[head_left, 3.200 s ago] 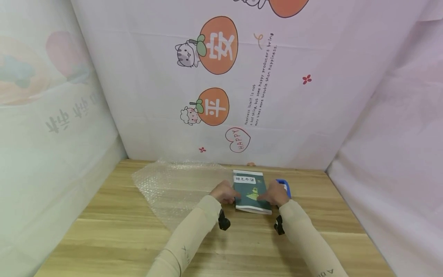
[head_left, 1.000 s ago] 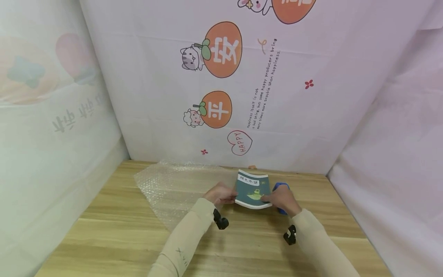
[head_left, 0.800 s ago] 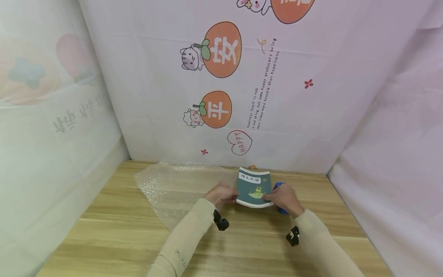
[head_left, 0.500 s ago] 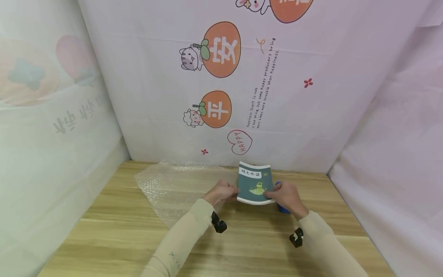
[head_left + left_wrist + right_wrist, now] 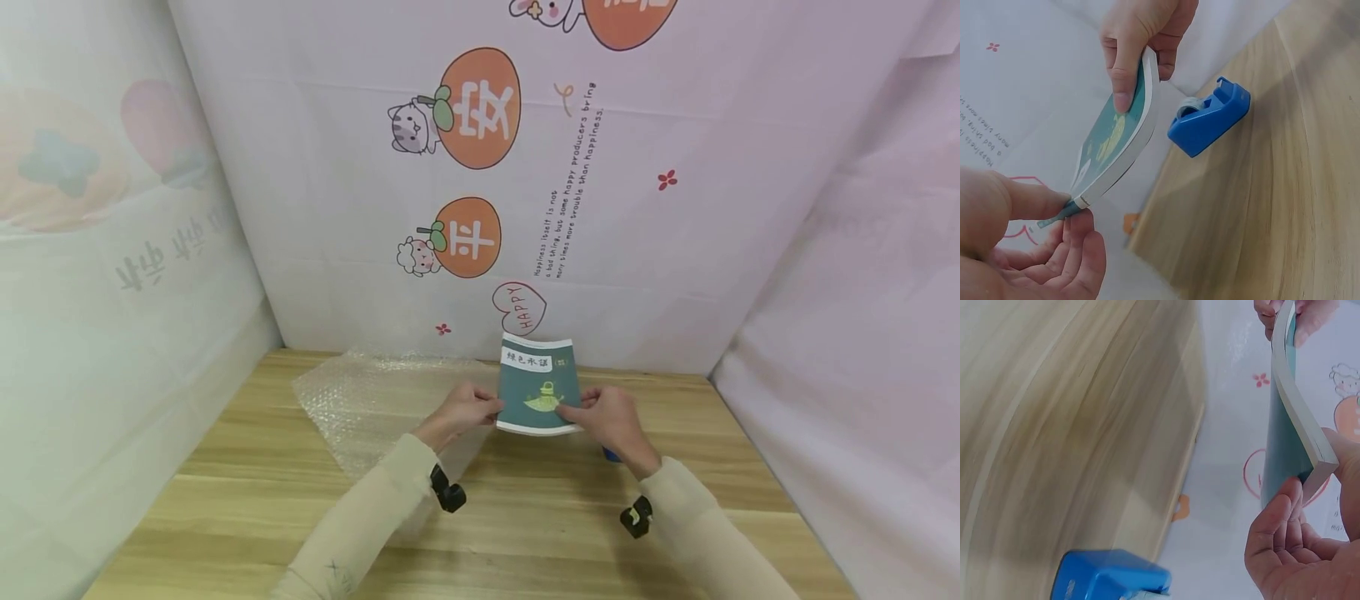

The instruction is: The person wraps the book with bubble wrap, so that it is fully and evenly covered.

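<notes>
From the head view, the green book (image 5: pixel 538 388) is held up off the wooden table (image 5: pixel 247 517), tilted toward the person, in front of the printed backdrop (image 5: pixel 675 250). The left hand (image 5: pixel 459 412) pinches its lower left edge, and the right hand (image 5: pixel 609 419) pinches the lower right edge. A sheet of bubble wrap (image 5: pixel 367 400) lies on the table to the left.

The left wrist view shows what the head view hides: the book (image 5: pixel 1119 140) bows between the hands, so I judge it a light, limp paperback, best taken at opposite edges or along the spine. Here the right thumb lies flat on the cover with fingers behind. The blue tape dispenser (image 5: pixel 1209 119) stands just beside it on the table.

The right wrist view shows the page block's thickness (image 5: pixel 1294 412), the right hand's (image 5: pixel 1310 544) thumb and curled fingers clamping a corner.
</notes>
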`<state>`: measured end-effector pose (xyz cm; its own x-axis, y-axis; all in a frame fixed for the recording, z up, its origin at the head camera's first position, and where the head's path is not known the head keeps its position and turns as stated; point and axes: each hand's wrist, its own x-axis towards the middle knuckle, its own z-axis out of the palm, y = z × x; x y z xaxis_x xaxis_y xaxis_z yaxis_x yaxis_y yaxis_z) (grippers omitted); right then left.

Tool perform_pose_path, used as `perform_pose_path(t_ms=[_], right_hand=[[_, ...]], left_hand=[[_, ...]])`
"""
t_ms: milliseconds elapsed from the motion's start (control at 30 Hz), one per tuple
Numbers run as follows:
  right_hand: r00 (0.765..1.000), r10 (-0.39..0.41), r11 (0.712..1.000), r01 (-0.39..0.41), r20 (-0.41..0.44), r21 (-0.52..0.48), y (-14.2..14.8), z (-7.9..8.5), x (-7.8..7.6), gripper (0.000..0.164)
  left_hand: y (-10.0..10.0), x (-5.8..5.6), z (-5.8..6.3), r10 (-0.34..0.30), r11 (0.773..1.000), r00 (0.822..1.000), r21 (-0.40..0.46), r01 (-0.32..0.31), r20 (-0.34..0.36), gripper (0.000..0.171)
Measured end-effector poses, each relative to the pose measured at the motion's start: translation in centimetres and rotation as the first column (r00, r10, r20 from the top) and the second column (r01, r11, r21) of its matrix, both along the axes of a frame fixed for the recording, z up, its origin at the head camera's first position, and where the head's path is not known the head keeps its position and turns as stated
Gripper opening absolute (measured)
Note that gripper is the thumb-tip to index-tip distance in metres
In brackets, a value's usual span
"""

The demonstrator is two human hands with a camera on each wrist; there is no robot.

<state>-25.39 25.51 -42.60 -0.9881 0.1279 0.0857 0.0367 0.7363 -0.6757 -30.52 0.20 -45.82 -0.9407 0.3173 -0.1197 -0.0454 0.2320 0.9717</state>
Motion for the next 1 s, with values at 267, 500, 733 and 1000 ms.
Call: perform_pose_path(t_ms=[267, 500, 733, 1000], right_hand=[[0.999, 0.047, 0.997, -0.048, -0.021, -0.058, -2.6, 0.0, -0.7, 0.037], [0.995, 0.094, 0.991, -0.095, -0.015, -0.096, -5.6, -0.3, -1.7, 0.034], [0.989, 0.142, 0.985, -0.146, -0.049, -0.09, -9.6, -0.6, -2.3, 0.03], [0.974, 0.2, 0.975, -0.208, -0.106, -0.073, -13.2, -1.5, -3.3, 0.029]], left_hand=[[-3.0, 0.7, 0.4, 0.03, 0.999, 1.0, -0.03, -0.03, -0.002, 0.023], [-5.9, 1.3, 0.4, 0.118, 0.99, 0.993, -0.079, -0.117, 0.006, 0.024], [-9.4, 1.9, 0.3, 0.213, 0.97, 0.977, -0.118, -0.21, 0.013, 0.025], [-13.0, 3.1, 1.0, 0.272, 0.943, 0.961, -0.185, -0.276, -0.045, 0.026]])
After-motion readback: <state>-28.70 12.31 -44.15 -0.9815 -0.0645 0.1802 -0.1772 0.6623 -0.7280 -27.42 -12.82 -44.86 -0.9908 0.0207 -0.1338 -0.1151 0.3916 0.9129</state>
